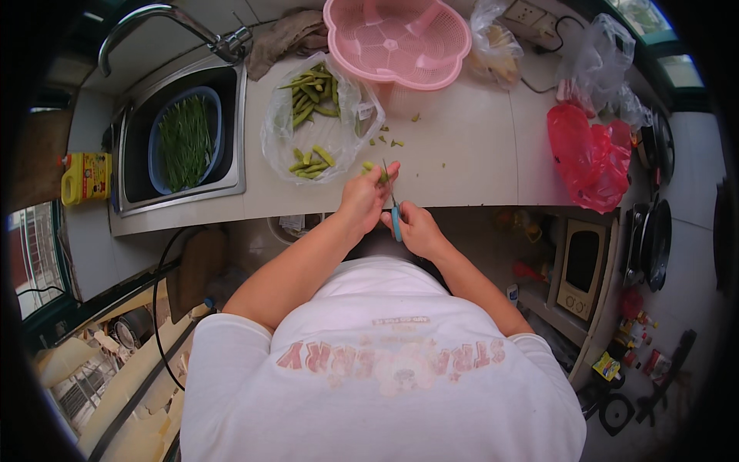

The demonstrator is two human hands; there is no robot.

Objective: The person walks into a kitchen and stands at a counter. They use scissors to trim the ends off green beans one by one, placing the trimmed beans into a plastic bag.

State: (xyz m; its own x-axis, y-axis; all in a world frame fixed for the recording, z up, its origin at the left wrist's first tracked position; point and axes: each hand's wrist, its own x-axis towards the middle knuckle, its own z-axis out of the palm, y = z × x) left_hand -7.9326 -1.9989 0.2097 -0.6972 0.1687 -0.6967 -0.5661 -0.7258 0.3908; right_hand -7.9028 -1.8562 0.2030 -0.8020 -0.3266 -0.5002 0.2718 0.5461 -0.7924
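Observation:
My left hand (365, 199) holds a green soybean pod (374, 170) over the counter's front edge. In my right hand (421, 228) is a pair of scissors (396, 218) with blue handles, its blades beside the pod and the fingers of my left hand. Left of my hands lies an open clear plastic bag (338, 141). Whole pods (312, 95) are heaped at its far end, and a smaller group of pods (312, 163) lies at its near end. Several small green clippings (395, 142) are scattered on the counter to the right of the bag.
A pink plastic colander (398, 43) stands at the back. On the left, the sink (239, 167) holds a blue basin (216, 115) of leafy greens (186, 141) under the faucet (167, 14). A red plastic bag (594, 156) rests at the counter's right end. Below is a microwave (582, 268).

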